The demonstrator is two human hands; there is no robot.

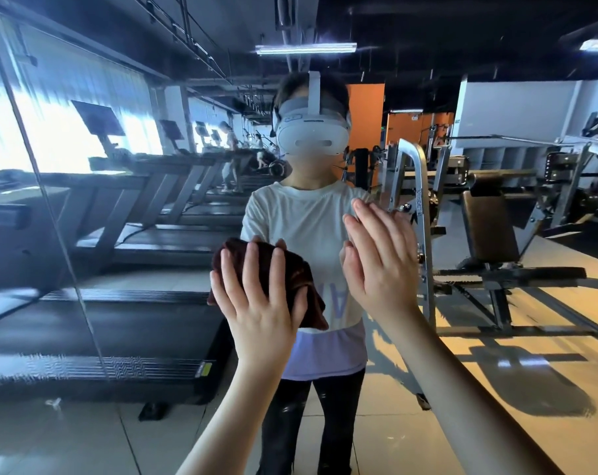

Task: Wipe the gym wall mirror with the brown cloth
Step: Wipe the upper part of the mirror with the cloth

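Left hand (260, 310), fingers spread, presses cloth (294, 270) on mirror (496, 337). Right hand (380, 262) lies flat at 3 o'clock, fingers together. Risk: its bare palm smudges glass.

Dark brown cloth (294, 269); the reflected shirt (301, 221) is white above lilac, trousers (338, 406) apparently black.

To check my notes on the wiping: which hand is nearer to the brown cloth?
Left. The left hand lies spread on the brown cloth, pressing it against the mirror. The right hand is raised with straight fingers to the right of the cloth, apart from it.
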